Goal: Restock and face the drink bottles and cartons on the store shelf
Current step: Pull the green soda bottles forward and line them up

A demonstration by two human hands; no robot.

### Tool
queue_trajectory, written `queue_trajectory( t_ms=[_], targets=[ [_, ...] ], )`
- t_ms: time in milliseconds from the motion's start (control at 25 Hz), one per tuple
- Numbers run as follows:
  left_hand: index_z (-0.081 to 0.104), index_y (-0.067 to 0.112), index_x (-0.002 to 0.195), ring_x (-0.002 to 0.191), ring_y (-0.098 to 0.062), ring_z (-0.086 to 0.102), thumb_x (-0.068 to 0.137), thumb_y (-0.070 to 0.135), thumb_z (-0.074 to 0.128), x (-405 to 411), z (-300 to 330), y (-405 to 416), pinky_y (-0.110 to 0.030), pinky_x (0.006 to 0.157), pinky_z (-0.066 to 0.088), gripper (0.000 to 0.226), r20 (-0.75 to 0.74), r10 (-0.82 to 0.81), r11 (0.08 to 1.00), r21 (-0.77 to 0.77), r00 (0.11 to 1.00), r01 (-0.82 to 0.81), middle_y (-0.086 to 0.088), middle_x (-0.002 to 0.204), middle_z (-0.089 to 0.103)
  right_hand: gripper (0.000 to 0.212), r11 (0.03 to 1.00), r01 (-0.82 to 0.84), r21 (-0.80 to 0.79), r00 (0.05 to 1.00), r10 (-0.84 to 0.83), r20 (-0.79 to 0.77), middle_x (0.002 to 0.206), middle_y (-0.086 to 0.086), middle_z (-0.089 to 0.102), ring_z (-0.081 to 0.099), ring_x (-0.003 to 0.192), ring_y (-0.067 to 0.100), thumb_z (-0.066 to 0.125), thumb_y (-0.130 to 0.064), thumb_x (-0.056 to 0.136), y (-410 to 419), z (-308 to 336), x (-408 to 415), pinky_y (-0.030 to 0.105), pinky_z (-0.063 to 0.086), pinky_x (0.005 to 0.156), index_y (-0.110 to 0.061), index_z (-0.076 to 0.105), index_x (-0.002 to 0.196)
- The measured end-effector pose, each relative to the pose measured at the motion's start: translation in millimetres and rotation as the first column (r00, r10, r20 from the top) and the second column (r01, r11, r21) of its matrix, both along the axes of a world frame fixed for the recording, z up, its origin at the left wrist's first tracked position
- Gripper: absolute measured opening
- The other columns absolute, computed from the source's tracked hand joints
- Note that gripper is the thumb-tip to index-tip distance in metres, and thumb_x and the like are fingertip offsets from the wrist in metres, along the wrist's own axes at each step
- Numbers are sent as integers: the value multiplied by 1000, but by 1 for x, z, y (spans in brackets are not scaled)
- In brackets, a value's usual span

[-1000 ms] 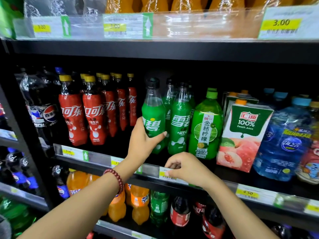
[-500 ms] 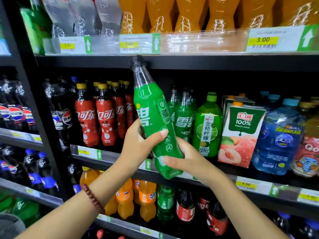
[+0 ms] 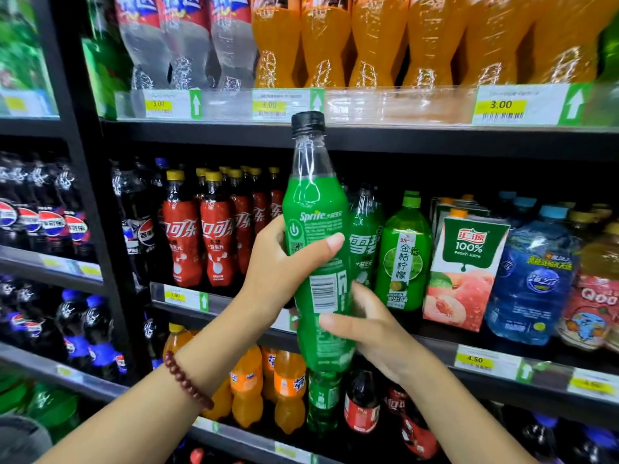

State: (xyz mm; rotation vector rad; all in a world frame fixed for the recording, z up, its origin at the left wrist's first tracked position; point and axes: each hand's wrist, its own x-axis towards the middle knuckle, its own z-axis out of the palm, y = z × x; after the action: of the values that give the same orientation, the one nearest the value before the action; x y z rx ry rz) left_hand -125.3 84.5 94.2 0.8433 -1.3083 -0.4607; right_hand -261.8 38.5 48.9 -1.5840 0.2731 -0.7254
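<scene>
A green Sprite bottle (image 3: 316, 216) with a black cap stands upright in the air in front of the middle shelf (image 3: 234, 304). My left hand (image 3: 281, 266) grips its waist, thumb across the label. My right hand (image 3: 371, 326) holds its lower part, fingers curled round it from the right. The barcode side of the label faces me. Behind it on the shelf stands another Sprite bottle (image 3: 363, 236), then a green lime drink bottle (image 3: 403, 252) and a peach juice carton (image 3: 465, 272).
Red cola bottles (image 3: 197, 236) and Pepsi bottles (image 3: 137, 226) stand left of the gap. Blue water jugs (image 3: 532, 276) are at the right. Orange soda bottles (image 3: 378, 41) fill the top shelf. Fanta, Sprite and cola bottles (image 3: 288, 390) line the shelf below.
The Sprite bottle was lifted off the middle shelf, came up tilted, and is now upright and turned so its back label faces me. My right hand left the shelf edge and took its lower part.
</scene>
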Motion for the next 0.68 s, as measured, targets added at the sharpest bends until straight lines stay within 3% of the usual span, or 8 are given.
queue_trajectory(
  t_ms=[40,120,240,280,400,520,600,680],
  targets=[
    [64,14,96,82,-15,70,63,40,69,1,0,2,-25,69,54,42,6,-4,1000,-3,1000,4,1,87,72,52,1000,15,-7,999,-14,49,106,-7,71,66,103,13,77,-35,56,1,0,0,29,53,84,-30,63,106],
    [63,15,98,83,-10,69,63,44,70,0,2,1,-22,69,54,46,30,99,995,-32,995,-99,4,89,72,47,941,282,-185,959,-269,93,97,-8,71,67,92,8,80,-39,57,9,3,6,23,53,75,-32,62,100],
    [64,15,91,79,-14,69,57,47,76,-3,7,-2,-29,68,56,48,23,252,967,-30,967,-252,1,84,71,54,548,640,-539,726,-662,189,88,-8,63,61,82,10,78,-51,61,14,5,19,26,50,65,-26,46,97],
    [65,14,89,79,-17,70,57,45,77,-2,8,-3,-34,70,57,45,-3,237,971,-18,972,-237,-1,83,71,56,534,631,-563,723,-668,177,92,-9,62,61,85,10,77,-51,61,13,6,20,28,50,68,-26,45,99],
    [65,12,96,86,-26,69,61,38,74,8,0,-6,-45,75,57,45,-98,86,996,5,991,-86,-7,89,71,52,955,232,-186,969,-244,-44,101,-10,70,66,96,7,80,-39,61,5,14,11,29,53,81,-32,57,107],
    [57,3,113,98,-38,66,67,38,68,11,-11,-6,-54,83,54,59,-166,-74,995,46,983,83,-22,105,67,58,994,-63,94,998,65,-19,104,2,72,67,99,19,77,-29,53,-2,14,0,36,56,84,-23,63,109],
    [57,9,114,97,-27,68,67,45,67,9,-11,-5,-44,82,56,60,-114,-14,997,71,993,22,-13,104,69,61,996,88,-29,996,-89,-27,104,-2,72,68,98,14,82,-30,50,1,11,2,34,56,84,-25,61,107],
    [60,16,100,82,-12,68,65,46,71,9,-6,-5,-29,72,54,47,-57,141,990,28,988,-140,3,88,69,58,851,377,-366,905,-422,-50,96,-6,69,66,89,9,86,-34,55,9,7,11,33,55,78,-27,51,101]
  ],
)
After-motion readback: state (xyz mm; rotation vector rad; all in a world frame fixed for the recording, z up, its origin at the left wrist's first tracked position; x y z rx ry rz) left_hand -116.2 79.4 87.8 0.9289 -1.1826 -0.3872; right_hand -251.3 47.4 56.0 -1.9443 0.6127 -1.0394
